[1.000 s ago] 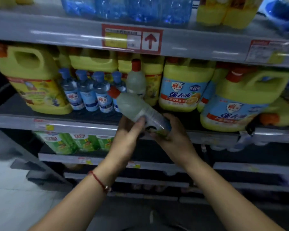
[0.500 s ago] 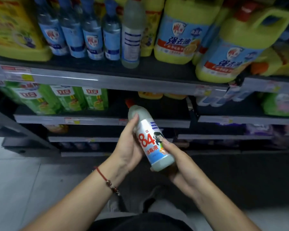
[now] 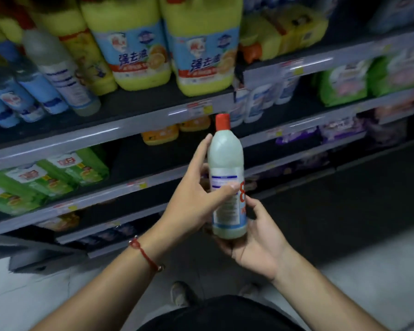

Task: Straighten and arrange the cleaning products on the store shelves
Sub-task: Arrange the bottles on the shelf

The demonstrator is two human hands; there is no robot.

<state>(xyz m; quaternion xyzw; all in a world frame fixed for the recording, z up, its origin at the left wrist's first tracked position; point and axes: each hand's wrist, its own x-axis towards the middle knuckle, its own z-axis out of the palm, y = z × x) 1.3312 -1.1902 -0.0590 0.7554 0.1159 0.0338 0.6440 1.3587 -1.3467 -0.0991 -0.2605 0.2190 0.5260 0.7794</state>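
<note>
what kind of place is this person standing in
Most likely a shop aisle for cleaning products. Tiered shelves carry price tags along their front edges, with rows of identical yellow detergent jugs and green packs. Both hands hold a red-capped bottle.

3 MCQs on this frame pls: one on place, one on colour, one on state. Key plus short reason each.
1. Where is the white bottle?
A. lying on the floor
B. in front of the shelves, off any shelf
C. on the top shelf

2. Its cap is:
A. red
B. blue
C. green

3. How is the bottle held?
A. upright, by both hands
B. upside down, by one hand
C. flat, untouched

Key: 1 B, it is in mid-air before the shelves. 2 A, the cap on top is red. 3 A, cap up, the left hand wraps its side and the right hand cups its base.
</note>
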